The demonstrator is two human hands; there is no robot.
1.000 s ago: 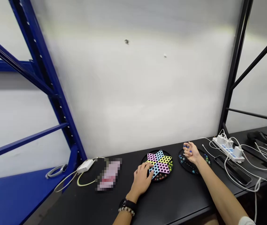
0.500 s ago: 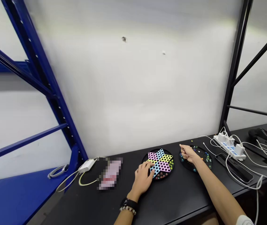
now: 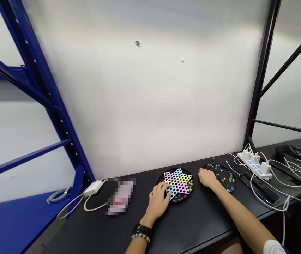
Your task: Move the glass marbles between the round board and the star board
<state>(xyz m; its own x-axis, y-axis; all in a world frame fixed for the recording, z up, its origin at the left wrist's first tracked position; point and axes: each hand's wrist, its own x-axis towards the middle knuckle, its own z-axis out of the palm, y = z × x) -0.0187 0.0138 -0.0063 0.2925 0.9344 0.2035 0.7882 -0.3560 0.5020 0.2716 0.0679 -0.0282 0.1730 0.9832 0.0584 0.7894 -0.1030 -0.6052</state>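
Observation:
A round black Chinese checkers board (image 3: 180, 181) with a pink, blue and yellow star lies on the black table (image 3: 192, 225) near the wall. My left hand (image 3: 157, 201) rests with fingers spread on the board's left edge. To its right sits a round black tray (image 3: 226, 174) with several coloured marbles. My right hand (image 3: 206, 177) lies palm down at the tray's left rim, fingers curled; whether it holds a marble is hidden.
A white power strip (image 3: 253, 163) with plugs and tangled white cables lies at the right, a dark phone (image 3: 260, 188) in front of it. A white charger (image 3: 93, 187) and a pink packet (image 3: 121, 197) lie left of the board. Blue racking (image 3: 47, 106) stands at the left.
My right hand was raised over the marble tray with blue marbles at its fingers; it has come down and moved left to the tray's rim. My left hand stays on the board.

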